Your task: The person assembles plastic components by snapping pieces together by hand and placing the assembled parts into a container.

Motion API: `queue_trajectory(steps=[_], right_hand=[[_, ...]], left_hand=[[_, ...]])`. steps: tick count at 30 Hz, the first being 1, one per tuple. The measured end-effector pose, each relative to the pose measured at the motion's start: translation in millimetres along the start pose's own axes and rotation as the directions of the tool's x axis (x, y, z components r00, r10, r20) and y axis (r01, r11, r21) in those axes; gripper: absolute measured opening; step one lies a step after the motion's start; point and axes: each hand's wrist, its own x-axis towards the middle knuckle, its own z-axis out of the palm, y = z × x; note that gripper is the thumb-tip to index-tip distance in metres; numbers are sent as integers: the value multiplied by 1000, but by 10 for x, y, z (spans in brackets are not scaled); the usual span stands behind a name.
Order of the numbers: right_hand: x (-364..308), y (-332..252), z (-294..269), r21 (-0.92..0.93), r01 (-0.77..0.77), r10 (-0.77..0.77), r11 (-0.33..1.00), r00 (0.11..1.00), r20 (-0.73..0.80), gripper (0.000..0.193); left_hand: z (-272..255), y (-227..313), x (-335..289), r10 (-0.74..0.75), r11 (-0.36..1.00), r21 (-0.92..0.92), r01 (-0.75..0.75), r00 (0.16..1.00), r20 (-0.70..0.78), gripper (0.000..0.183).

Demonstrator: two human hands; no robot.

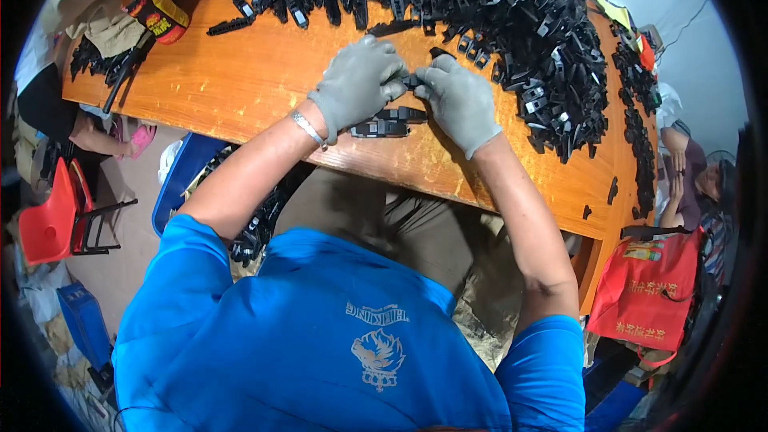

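Both my hands wear grey gloves and meet over the orange wooden table (264,112). Between them is a small black plastic part (411,82). My left hand (360,80) pinches its left end, and the fingers of my right hand (460,100) close on its right end. Just below, near the table's front edge, lie a few black plastic pieces (380,128) side by side, one with a pale label. Beyond my hands, a long black piece (392,28) rests at the edge of a large heap of black plastic parts (552,56).
A blue bin (180,180) with black parts stands below the table edge at left. A red chair (52,216) is farther left. A red bag (644,292) hangs at the right corner. A black-and-red tub (160,12) sits at far left. Another person (688,176) is at right.
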Motion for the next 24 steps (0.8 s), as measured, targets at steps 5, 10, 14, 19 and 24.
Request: queue_trajectory(steps=[5, 10, 14, 19, 24], right_hand=[[-157, 37, -77, 174, -41, 43, 984, 999, -9, 17], [86, 360, -219, 142, -196, 215, 970, 967, -139, 19], [454, 327, -72, -21, -317, 316, 948, 948, -47, 23], [467, 420, -10, -65, -371, 375, 926, 926, 56, 23], [196, 586, -113, -49, -437, 427, 898, 893, -140, 25]], left_hand=[[-109, -106, -82, 73, 988, -137, -66, 996, 44, 20], [-306, -121, 102, -36, 981, -186, 47, 997, 63, 24], [-162, -95, 473, -146, 963, 215, 161, 986, -86, 27], [-8, -191, 576, -196, 908, 371, 195, 980, -34, 21], [9, -144, 499, -194, 931, 300, 209, 978, -78, 19]])
